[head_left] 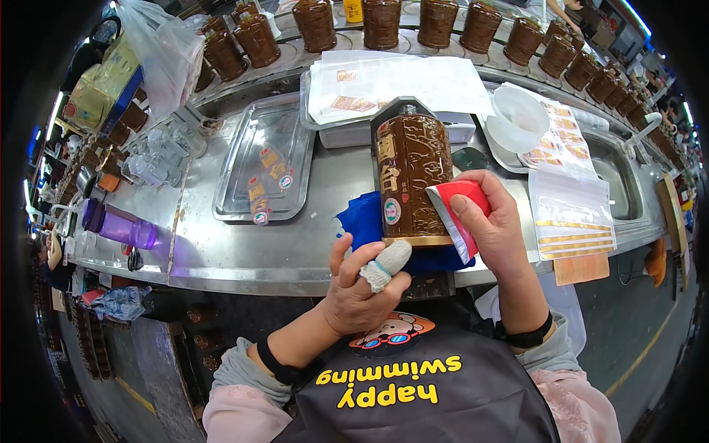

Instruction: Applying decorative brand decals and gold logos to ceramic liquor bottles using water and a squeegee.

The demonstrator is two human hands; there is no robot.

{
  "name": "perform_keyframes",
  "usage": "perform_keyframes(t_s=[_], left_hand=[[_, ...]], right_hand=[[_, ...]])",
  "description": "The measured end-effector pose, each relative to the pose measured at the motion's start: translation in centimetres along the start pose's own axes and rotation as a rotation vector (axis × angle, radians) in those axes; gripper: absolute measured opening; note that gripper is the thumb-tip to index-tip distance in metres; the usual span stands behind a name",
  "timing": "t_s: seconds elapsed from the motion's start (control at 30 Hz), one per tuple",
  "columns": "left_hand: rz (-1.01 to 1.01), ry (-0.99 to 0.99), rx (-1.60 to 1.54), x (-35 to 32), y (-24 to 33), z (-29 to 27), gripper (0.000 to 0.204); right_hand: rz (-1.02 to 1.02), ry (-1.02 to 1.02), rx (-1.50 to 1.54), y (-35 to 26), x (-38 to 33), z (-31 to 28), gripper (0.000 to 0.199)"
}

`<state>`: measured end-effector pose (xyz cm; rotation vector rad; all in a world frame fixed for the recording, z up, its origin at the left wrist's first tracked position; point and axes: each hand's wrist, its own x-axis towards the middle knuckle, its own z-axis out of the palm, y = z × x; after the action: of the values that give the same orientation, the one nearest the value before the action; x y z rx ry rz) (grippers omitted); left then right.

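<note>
A brown bottle [432, 168] with raised relief, a gold-and-white label strip and a gold base rim lies on its side over a blue cloth [360, 221] near the table's front edge. My left hand [369, 284], with a whitish fabric cover on one finger, is closed at the bottle's base end; part of its grip is hidden. In my right hand [487, 218], a red folded piece with a silvery-white edge [448, 193] is pinched between thumb and fingers against the bottle's right side. Whether it is a card or a packet, I cannot tell.
A clear tray [255, 199] with label decals lies left, near a purple bottle [125, 225]. White sheets [413, 77] cover a tray behind. A translucent tub [517, 118], gold-striped sheets [572, 210] and a sink [617, 177] are right. Several brown bottles [314, 26] line a conveyor.
</note>
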<state>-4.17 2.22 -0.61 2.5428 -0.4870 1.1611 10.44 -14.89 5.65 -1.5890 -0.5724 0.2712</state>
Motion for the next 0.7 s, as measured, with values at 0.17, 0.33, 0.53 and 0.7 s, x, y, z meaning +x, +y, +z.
perform_keyframes(t_s=[0.17, 0.33, 0.53, 0.7], left_hand=[[-0.007, 0.008, -0.01, -1.0, -0.4, 0.0, 0.027], [-0.065, 0.035, -0.079, -0.8, -0.2, -0.3, 0.027], [-0.031, 0.093, -0.084, 0.4, -0.3, 0.2, 0.028], [-0.009, 0.065, -0.073, -0.3, -0.5, -0.1, 0.027]], right_hand=[[0.001, 0.0, -0.01, 0.1, -0.1, 0.0, 0.023], [0.028, 0.017, 0.006, 0.0, -0.2, 0.0, 0.024], [0.022, 0.008, 0.008, -0.1, -0.2, 0.0, 0.023], [0.024, 0.006, 0.011, -0.2, -0.1, -0.1, 0.023]])
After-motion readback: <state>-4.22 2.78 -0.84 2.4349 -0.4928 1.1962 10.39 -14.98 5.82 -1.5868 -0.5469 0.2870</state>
